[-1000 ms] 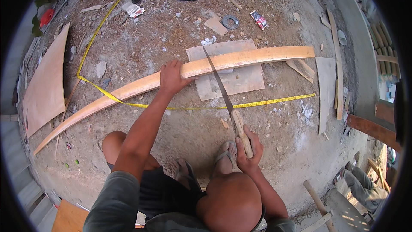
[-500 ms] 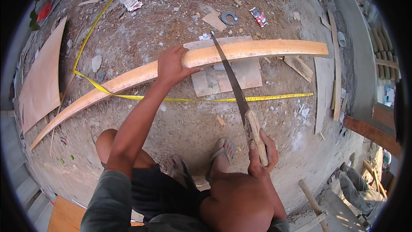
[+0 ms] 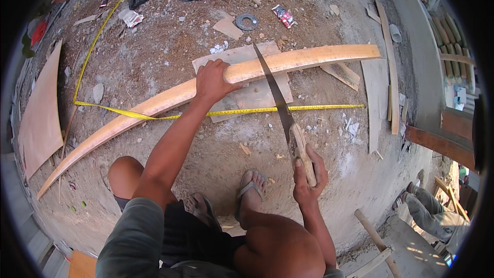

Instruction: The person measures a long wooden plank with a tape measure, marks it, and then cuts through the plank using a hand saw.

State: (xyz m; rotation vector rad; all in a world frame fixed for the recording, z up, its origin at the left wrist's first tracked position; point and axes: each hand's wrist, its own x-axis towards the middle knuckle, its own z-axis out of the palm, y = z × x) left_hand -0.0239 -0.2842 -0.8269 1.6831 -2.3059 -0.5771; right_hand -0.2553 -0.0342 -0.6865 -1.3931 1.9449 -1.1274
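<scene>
A long, curved piece of pale wood [image 3: 170, 96] sweeps across the view from lower left to upper right. My left hand [image 3: 213, 81] is closed around it near the middle, the thumb along its near edge. In my right hand [image 3: 310, 179] is the wooden handle of a handsaw [image 3: 278, 96]. Its dark blade slants away from me and crosses the wood to the right of my left hand, with the tip just beyond the far edge. Whether the teeth have cut into the wood I cannot tell.
A yellow measuring tape [image 3: 252, 110] runs bent across the dirt, passing over the wood. Thin sheets lie beneath the wood, and a plywood panel [image 3: 42, 110] is at left. Long boards [image 3: 374, 104] lie at right. Another person's legs [image 3: 428, 210] show at lower right.
The view has shifted, so most things on the ground appear further left. My right hand and the saw handle sit slightly higher in the picture. Both hands keep their grips.
</scene>
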